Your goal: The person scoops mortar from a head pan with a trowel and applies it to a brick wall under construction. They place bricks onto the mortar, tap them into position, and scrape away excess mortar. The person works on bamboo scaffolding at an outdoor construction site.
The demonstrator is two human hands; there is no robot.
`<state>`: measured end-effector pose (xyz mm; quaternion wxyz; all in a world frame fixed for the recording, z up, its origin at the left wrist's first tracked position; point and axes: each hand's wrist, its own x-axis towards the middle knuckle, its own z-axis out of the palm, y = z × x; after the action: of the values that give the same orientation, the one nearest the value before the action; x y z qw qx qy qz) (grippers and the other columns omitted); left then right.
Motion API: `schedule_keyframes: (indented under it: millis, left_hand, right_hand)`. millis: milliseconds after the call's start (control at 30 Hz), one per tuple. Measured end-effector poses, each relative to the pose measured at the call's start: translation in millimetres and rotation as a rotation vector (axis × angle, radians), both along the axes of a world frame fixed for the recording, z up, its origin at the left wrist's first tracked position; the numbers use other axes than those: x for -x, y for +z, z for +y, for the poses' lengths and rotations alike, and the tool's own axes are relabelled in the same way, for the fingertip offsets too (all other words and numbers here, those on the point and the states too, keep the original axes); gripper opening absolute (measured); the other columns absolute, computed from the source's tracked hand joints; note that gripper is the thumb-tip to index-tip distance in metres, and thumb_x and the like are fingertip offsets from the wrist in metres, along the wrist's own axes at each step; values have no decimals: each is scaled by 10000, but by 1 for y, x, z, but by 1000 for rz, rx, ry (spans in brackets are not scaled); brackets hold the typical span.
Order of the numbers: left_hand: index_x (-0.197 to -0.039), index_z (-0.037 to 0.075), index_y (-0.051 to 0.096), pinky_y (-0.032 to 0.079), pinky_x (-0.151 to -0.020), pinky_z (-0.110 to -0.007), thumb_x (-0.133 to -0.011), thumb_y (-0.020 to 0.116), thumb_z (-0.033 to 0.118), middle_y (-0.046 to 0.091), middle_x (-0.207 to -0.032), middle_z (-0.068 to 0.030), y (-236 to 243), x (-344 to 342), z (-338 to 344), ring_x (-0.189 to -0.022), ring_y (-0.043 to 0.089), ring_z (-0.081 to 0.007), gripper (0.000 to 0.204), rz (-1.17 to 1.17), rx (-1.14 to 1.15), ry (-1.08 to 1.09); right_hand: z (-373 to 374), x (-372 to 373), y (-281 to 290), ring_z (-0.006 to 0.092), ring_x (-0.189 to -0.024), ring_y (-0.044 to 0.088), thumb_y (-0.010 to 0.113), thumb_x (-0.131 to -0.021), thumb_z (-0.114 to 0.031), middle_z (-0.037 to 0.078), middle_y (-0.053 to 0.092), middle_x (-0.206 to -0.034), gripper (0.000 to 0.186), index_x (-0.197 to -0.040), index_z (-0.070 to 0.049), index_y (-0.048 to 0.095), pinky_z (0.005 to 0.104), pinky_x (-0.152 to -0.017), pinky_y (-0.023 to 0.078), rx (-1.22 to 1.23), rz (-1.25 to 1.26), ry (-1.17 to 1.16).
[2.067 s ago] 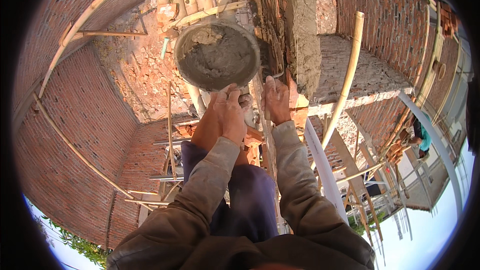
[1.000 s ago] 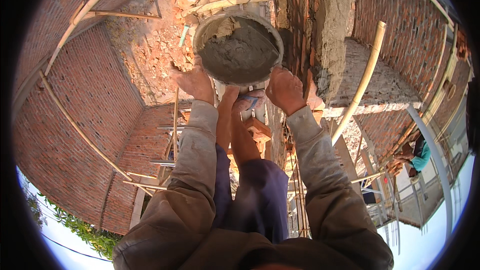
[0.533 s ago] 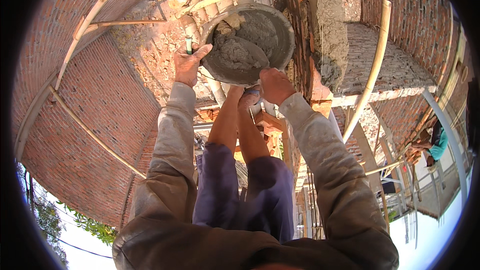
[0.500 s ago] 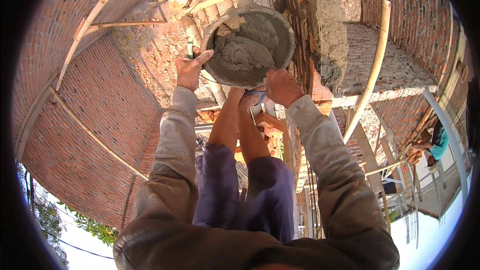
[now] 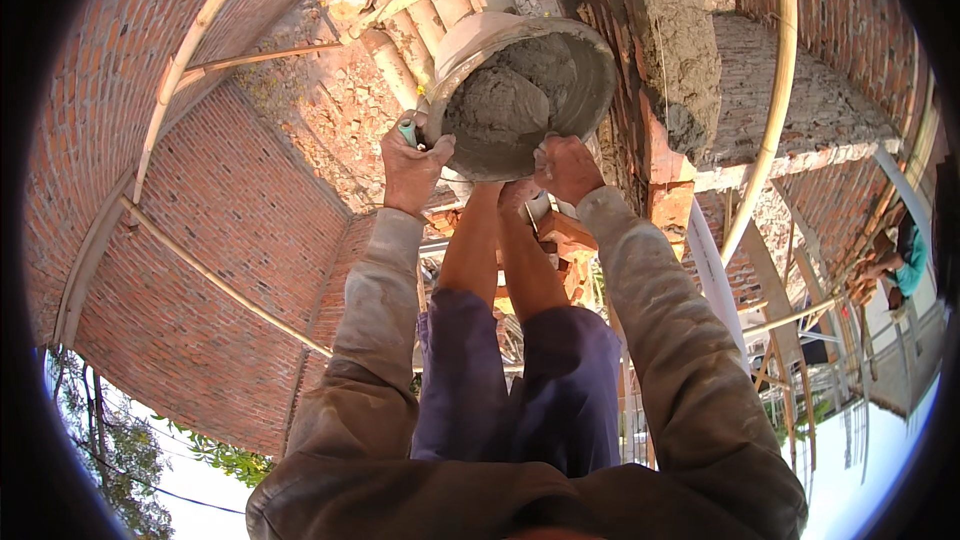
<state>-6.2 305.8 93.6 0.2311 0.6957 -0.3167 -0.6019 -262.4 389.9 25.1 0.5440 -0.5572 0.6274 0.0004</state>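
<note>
The mortar bucket (image 5: 468, 48) tips toward the person, beside the bamboo poles (image 5: 398, 68). The left hand's (image 5: 412, 174) fingers curl shut around a green grip, thumb against the bucket; the right hand's (image 5: 568, 168) fingers close at its near rim, apparently around a trowel.

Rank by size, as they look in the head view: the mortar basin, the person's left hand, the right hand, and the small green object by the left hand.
1. Mortar basin
2. Left hand and right hand: too alike to rank
3. Green object, partly hidden
</note>
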Motion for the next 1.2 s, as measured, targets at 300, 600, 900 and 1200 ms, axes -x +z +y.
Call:
schedule_keyframes:
  millis: [300, 600, 900, 1200]
  left_hand:
    - [-890, 49, 628, 448, -628, -251, -871, 785, -57, 634, -802, 28, 13, 6, -13, -710, 547, -52, 190, -74, -1, -142]
    - [-1049, 43, 680, 551, -706, -290, -815, 854, -69, 722, -944, -36, -26, -73, -115, -783, 657, -130, 312, -180, -9, -151]
    - [-1328, 8, 645, 546, -960, -450, -777, 966, 268, 716, -1207, -149, -67, -122, -162, -1049, 691, -322, 688, -1084, 16, -581]
    - [-1450, -34, 547, 504, -1101, -393, -1004, 714, 154, 630, -1347, -186, 27, 94, 11, -1264, 619, -311, 512, 85, 17, 157]
  right_hand:
    - [18, -17, 7, 523, -797, 663, 697, -917, -140, 281, 663, -783, 195, -877, 25, 601, 551, -743, 536, 76, -265, -222]
    - [17, 6, 30, 499, -782, 646, 669, -971, -227, 263, 652, -768, 261, -885, 5, 587, 552, -759, 500, 192, -297, -281]
    - [42, 47, 142, 489, -846, 664, 687, -982, -241, 256, 679, -892, 249, -1005, -1, 625, 553, -772, 517, 90, -248, -294]
    - [128, 155, 293, 449, -720, 675, 683, -992, -241, 207, 669, -780, 245, -1087, -16, 674, 531, -649, 526, -43, -60, -360]
